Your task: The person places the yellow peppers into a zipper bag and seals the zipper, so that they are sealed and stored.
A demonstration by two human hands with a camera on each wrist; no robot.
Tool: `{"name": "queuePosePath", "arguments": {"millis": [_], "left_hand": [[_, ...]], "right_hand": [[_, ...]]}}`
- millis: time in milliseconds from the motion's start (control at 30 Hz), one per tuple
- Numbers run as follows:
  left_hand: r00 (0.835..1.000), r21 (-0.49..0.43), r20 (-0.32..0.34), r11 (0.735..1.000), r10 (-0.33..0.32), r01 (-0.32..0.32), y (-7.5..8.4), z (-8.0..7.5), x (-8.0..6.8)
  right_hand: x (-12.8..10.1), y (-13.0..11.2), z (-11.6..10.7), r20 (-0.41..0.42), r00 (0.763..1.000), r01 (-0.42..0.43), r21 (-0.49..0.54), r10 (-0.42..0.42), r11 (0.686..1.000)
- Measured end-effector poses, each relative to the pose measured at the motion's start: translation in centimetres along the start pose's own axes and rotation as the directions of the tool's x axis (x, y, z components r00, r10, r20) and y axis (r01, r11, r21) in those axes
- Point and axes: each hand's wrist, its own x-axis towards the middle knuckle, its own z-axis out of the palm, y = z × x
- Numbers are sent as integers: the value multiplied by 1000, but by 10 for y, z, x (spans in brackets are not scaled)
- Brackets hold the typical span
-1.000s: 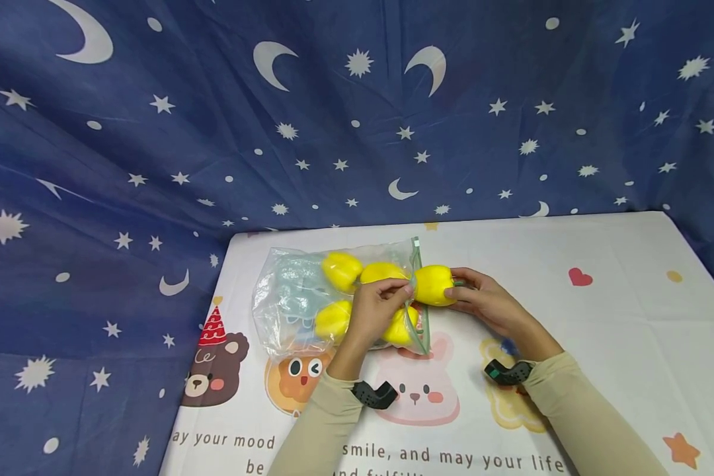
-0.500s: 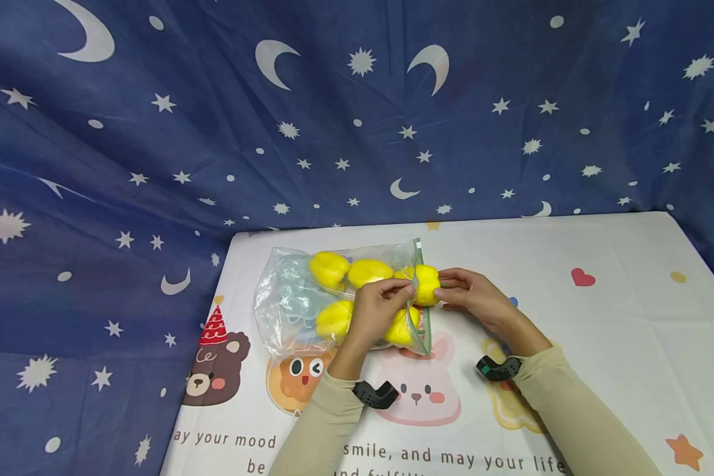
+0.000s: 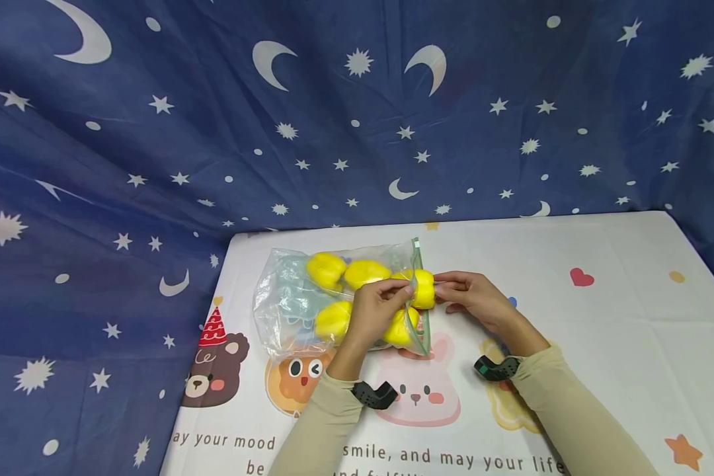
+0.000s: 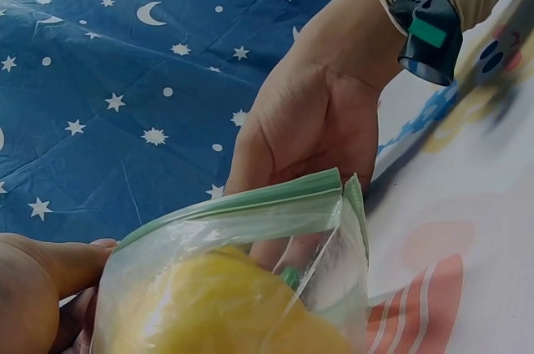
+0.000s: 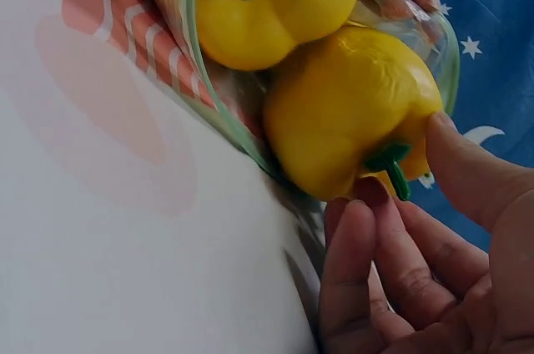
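Note:
A clear zip bag (image 3: 268,311) with a green-edged mouth lies on the table, holding several yellow bell peppers (image 3: 326,270). My left hand (image 3: 371,311) pinches the rim of its mouth. At the opening, my right hand (image 3: 476,297) holds one yellow bell pepper (image 3: 424,289) by its stem end, partly inside the bag. The right wrist view shows the thumb and fingertips on this pepper (image 5: 350,103), its green stem pointing outward. Beside it in the mouth sits another pepper (image 5: 267,12). In the left wrist view, the fingertips of my right hand (image 4: 309,120) are behind the plastic.
A white cloth (image 3: 619,291) printed with cartoon animals and lettering covers the table. Dark blue fabric (image 3: 333,119) with moons and stars rises behind the table and at its left. Each wrist wears a black band (image 3: 375,395).
My right hand has moved left, pushing the pepper from outside the mouth partly into the bag. Upper peppers inside have shifted left. My left hand has stayed at the rim.

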Motion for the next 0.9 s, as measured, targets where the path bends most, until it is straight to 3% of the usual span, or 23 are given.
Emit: {"name": "queuePosePath", "arguments": {"millis": [400, 900], "left_hand": [[1000, -6, 9, 1000, -13, 14, 1, 0, 0], [1000, -32, 20, 999, -5, 5, 2, 0, 0]], "right_hand": [[4, -1, 4, -38, 999, -37, -27, 36, 999], [9, -2, 15, 3, 1000, -11, -37, 11, 999]]}}
